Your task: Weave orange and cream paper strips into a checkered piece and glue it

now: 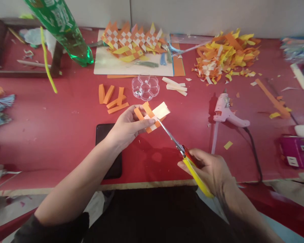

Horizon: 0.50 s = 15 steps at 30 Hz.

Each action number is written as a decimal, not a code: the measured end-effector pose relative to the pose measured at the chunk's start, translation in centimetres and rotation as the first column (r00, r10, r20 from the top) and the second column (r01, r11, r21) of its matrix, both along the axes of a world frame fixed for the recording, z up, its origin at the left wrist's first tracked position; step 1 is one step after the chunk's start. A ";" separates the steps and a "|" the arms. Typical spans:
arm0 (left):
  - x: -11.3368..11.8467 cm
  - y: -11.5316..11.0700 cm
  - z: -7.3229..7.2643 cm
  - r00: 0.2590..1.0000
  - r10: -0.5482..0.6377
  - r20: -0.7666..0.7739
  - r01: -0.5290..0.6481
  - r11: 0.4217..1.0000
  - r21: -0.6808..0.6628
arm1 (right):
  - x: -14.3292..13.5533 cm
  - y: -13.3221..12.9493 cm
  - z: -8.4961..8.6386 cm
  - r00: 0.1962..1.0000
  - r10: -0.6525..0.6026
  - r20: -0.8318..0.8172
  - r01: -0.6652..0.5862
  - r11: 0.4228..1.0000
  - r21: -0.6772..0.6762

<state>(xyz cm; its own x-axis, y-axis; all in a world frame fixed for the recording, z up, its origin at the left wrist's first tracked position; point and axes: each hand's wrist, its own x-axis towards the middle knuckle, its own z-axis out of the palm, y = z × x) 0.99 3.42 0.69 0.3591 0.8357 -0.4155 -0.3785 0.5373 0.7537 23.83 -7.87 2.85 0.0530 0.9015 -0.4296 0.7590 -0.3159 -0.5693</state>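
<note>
My left hand (128,126) pinches a small woven piece of orange and cream paper strips (161,110), thumb on top, above the red table (152,158). My right hand (210,168) is wrapped round the yellow and red handles of a pair of scissors (176,143). The scissor blades point up and left, and their tip meets the woven piece beside my left thumb. Orange strips (118,101) and cream strips (176,86) lie beyond my hands, on either side of a clear flower-shaped tray (145,87).
A black phone (116,165) lies under my left wrist. The pink glue gun (224,113) with its cable stands at the right. Farther back are finished woven fish (134,38), a paper scrap pile (228,54), a green bottle (63,30) and a dark wooden tray (57,62).
</note>
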 end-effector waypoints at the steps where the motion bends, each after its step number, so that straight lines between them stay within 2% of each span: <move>1: 0.0 0.0 0.0 1.000 -0.004 -0.002 0.004 1.000 -0.002 | -0.1 0.1 0.1 1.000 0.002 -0.011 -0.002 1.000 -0.009; 4: -0.1 0.0 0.0 1.000 -0.005 0.001 0.005 1.000 -0.004 | -0.2 0.2 0.2 1.000 0.009 -0.009 -0.010 1.000 -0.020; 9: 0.0 -0.2 0.0 0.998 0.062 -0.030 -0.062 0.998 -0.009 | 0.0 -0.1 0.0 1.000 0.017 0.018 -0.017 1.000 -0.015; 15: 0.0 -0.1 0.2 0.998 0.061 -0.022 -0.060 0.998 0.037 | -0.4 -0.1 0.3 1.000 0.020 -0.022 -0.020 0.999 -0.031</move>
<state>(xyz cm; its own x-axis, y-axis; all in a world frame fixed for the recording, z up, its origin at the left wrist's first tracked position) 0.98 3.30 0.85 0.2982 0.8703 -0.3921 -0.3916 0.4861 0.7813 23.46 -7.99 3.13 0.0255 0.8885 -0.4583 0.7529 -0.3187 -0.5759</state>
